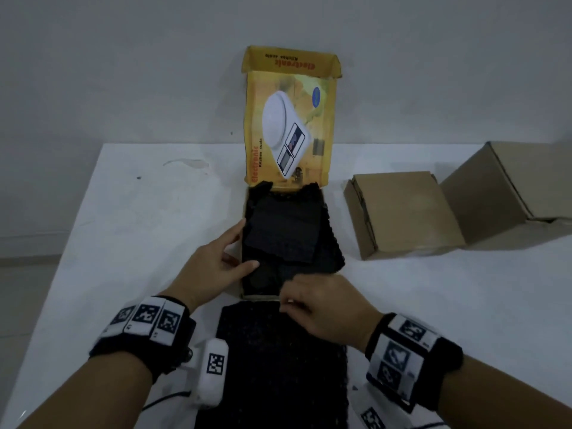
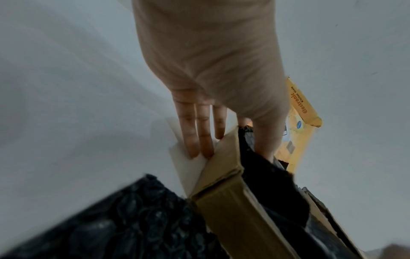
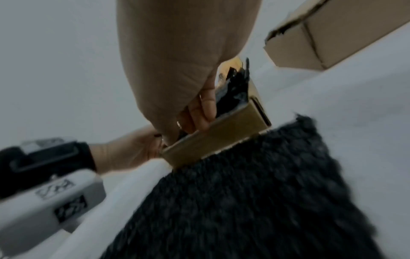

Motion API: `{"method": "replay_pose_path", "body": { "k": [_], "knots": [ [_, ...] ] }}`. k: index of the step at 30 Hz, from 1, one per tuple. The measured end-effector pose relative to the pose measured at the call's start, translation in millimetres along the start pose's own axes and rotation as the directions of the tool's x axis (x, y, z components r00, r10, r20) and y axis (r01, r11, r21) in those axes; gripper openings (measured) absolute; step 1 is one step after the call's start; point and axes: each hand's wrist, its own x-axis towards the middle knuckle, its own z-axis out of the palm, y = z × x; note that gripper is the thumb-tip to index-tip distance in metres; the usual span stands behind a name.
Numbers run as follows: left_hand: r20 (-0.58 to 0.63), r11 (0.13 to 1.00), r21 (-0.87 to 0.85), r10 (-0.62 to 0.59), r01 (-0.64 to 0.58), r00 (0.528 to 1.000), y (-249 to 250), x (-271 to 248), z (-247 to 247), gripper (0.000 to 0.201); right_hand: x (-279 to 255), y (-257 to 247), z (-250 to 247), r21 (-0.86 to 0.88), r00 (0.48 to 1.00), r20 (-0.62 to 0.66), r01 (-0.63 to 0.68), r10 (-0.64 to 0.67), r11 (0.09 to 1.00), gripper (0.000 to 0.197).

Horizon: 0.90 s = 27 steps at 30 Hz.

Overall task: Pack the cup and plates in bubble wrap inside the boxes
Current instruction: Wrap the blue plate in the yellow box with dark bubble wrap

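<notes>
- The yellow box (image 1: 247, 283) printed with a kitchen scale sits mid-worktop (image 1: 139, 212), its lid (image 1: 288, 119) standing upright at the far end, the printed side facing the camera.
- Inside lies black bubble wrap (image 1: 288, 230), dark and crumpled, filling the tray and rising above its rim at the far corners; what it covers cannot be made out.
- A second black bubble wrap sheet (image 1: 278, 366) lies flat on the worktop, just beside the box's near wall and reaching toward the person.
- The left hand (image 1: 213, 264) is at the box's left wall: in the left wrist view three straight fingers (image 2: 190, 133) rest on the outside against a pale flap, while the thumb reaches in over the wrap.
- The right hand (image 1: 322, 305) is at the near right corner, fingers curled over the near wall's edge into the box; whether they pinch wrap or cardboard is unclear.
- The box's long axis runs away from the person, toward the wall.
- Two plain brown cartons (image 1: 402, 212) stand to the right, apart from the yellow box.
</notes>
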Motion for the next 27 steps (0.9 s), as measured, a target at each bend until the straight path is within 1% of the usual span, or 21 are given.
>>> {"method": "replay_pose_path", "body": {
  "k": [1, 2, 4, 5, 7, 9, 10, 11, 13, 14, 16, 17, 18, 19, 20, 21, 22, 23, 24, 25, 27],
  "knots": [
    [0.007, 1.000, -0.015, -0.004, 0.004, 1.000, 0, -1, 0, 0.080, -9, -2, 8, -0.026, 0.999, 0.053, 0.010, -0.009, 1.000, 0.013],
    [0.011, 1.000, -0.018, -0.010, 0.010, 1.000, 1, -1, 0, 0.082, -16, -1, 16, -0.064, 0.994, 0.105, 0.009, -0.002, 0.998, 0.022],
    [0.003, 1.000, -0.001, -0.026, 0.026, 1.000, 3, -1, 2, 0.085, -26, -1, 29, -0.132, 0.974, 0.218, -0.026, 0.054, 0.991, 0.049],
    [-0.006, 1.000, 0.009, -0.030, 0.030, 1.000, 2, -1, 4, 0.085, -30, -3, 31, -0.145, 0.962, 0.258, -0.051, 0.087, 0.988, 0.059],
    [-0.020, 0.999, 0.023, -0.034, 0.035, 0.999, 1, -1, 7, 0.085, -34, -10, 33, -0.136, 0.951, 0.270, -0.120, 0.154, 0.983, 0.069],
    [-0.029, 0.999, 0.020, -0.041, 0.042, 0.999, 0, -2, 9, 0.084, -34, -15, 32, -0.097, 0.934, 0.259, -0.228, 0.246, 0.969, 0.073],
    [-0.030, 0.999, 0.020, -0.041, 0.042, 0.999, 1, -3, 9, 0.083, -33, -18, 30, -0.088, 0.919, 0.271, -0.273, 0.287, 0.958, 0.070],
    [-0.028, 0.999, 0.021, -0.041, 0.041, 0.999, 2, -3, 9, 0.082, -32, -19, 28, -0.105, 0.902, 0.297, -0.295, 0.313, 0.950, 0.063],
    [-0.020, 0.998, 0.022, -0.051, 0.052, 0.998, 4, -3, 7, 0.077, -32, -19, 17, -0.126, 0.879, 0.358, -0.289, 0.315, 0.949, 0.035],
    [-0.009, 0.998, 0.011, -0.063, 0.063, 0.998, 4, -4, 6, 0.073, -31, -19, 8, -0.075, 0.862, 0.397, -0.312, 0.315, 0.947, 0.024],
    [0.018, 0.995, -0.029, -0.090, 0.090, 0.996, 3, -4, 3, 0.061, -29, -16, -20, 0.084, 0.830, 0.441, -0.417, 0.342, 0.905, 0.018],
    [0.023, 0.993, -0.062, -0.103, 0.105, 0.994, 2, -3, 3, 0.056, -26, -12, -37, 0.156, 0.825, 0.426, -0.471, 0.371, 0.868, 0.017],
    [0.030, 0.985, -0.119, -0.125, 0.127, 0.992, 3, -4, 1, 0.054, -23, -6, -54, 0.216, 0.830, 0.381, -0.509, 0.408, 0.833, 0.017],
    [0.038, 0.973, -0.173, -0.150, 0.154, 0.988, 3, -3, 1, 0.057, -19, 1, -70, 0.292, 0.838, 0.316, -0.533, 0.446, 0.794, 0.018],
    [0.039, 0.961, -0.201, -0.184, 0.188, 0.982, 3, -2, 1, 0.065, -15, 9, -86, 0.391, 0.840, 0.241, -0.543, 0.487, 0.743, 0.018],
    [0.030, 0.949, -0.219, -0.225, 0.226, 0.974, 2, -2, 2, 0.069, -11, 16, -98, 0.515, 0.827, 0.172, -0.539, 0.535, 0.667, 0.019],
    [0.013, 0.940, -0.232, -0.255, 0.251, 0.967, 3, -2, 3, 0.057, -6, 22, -107, 0.645, 0.799, 0.130, -0.518, 0.587, 0.562, 0.020],
    [-0.004, 0.938, -0.244, -0.255, 0.246, 0.967, 5, -2, 4, 0.038, -1, 29, -111, 0.751, 0.761, 0.110, -0.486, 0.640, 0.448, 0.023],
    [-0.007, 0.940, -0.254, -0.237, 0.227, 0.971, 7, -2, 4, 0.033, 4, 35, -112, 0.818, 0.721, 0.105, -0.454, 0.685, 0.353, 0.026],
    [-0.004, 0.937, -0.271, -0.229, 0.220, 0.973, 9, -2, 4, 0.034, 10, 41, -109, 0.855, 0.690, 0.110, -0.433, 0.715, 0.286, 0.029],
    [-0.017, 0.943, -0.273, -0.204, 0.192, 0.979, 9, -3, 3, 0.045, 21, 48, -98, 0.876, 0.655, 0.152, -0.437, 0.740, 0.206, 0.039]
  ]
}}
